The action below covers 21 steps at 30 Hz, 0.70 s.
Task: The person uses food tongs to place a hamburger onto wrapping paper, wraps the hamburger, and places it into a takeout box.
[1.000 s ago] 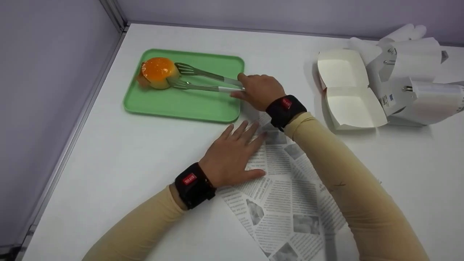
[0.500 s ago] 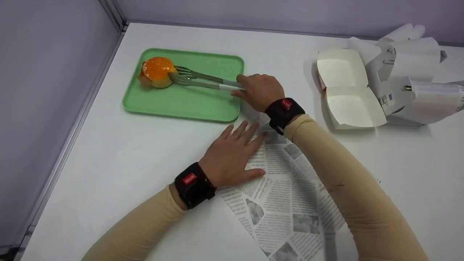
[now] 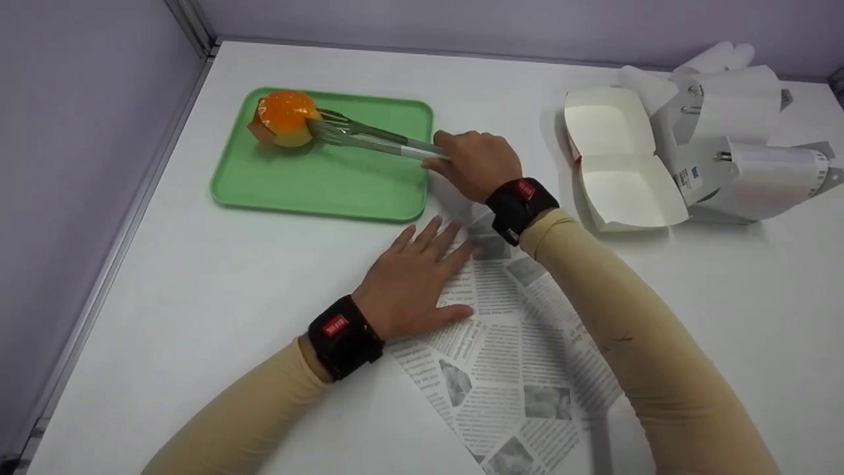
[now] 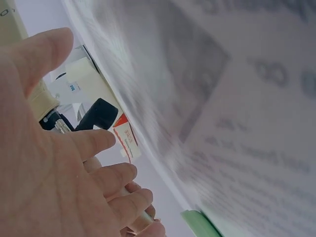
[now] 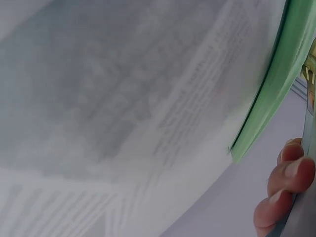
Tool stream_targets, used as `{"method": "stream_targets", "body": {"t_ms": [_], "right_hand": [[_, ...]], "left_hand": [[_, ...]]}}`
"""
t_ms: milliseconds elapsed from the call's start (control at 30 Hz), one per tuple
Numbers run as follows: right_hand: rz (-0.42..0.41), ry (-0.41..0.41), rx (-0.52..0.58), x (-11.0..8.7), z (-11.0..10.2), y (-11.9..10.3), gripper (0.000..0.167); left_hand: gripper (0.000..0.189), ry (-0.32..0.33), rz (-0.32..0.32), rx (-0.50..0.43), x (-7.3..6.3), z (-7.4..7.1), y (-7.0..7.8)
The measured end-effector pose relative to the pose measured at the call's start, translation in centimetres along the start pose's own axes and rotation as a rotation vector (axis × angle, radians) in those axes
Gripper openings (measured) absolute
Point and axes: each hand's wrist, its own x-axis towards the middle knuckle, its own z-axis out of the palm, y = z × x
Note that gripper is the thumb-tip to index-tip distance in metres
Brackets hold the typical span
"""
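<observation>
In front of the green tray (image 3: 316,185), the left hand (image 3: 409,284) and right sleeve (image 3: 633,330) hide parts of the printed paper (image 3: 488,402), cut off at the head view's lower edge. Right of the tray, the right hand (image 3: 481,161) covers one end of the tongs (image 3: 376,144); a label (image 3: 689,179) is unreadably small.

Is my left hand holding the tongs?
No, the tongs are in your right hand, while your left hand is apart from them.

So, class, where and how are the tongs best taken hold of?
Probably by the pale handles of the tongs, from the right, where the right hand grips: the slotted heads point left at the bun, so the long arms should leave a hand clear of it.
</observation>
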Motion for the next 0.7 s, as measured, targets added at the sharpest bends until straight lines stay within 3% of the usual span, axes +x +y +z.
{"method": "stream_targets", "body": {"t_ms": [367, 700], "right_hand": [[0.038, 0.026, -0.021, -1.2, -1.8, 1.2, 0.042], [0.073, 0.031, -0.019, -3.5, -3.6, 3.2, 0.038]], "left_hand": [[0.086, 0.027, -0.007, -0.003, 0.2, 0.2, -0.8], [0.087, 0.043, -0.028, -0.014, 0.6, 0.3, -1.3]]}}
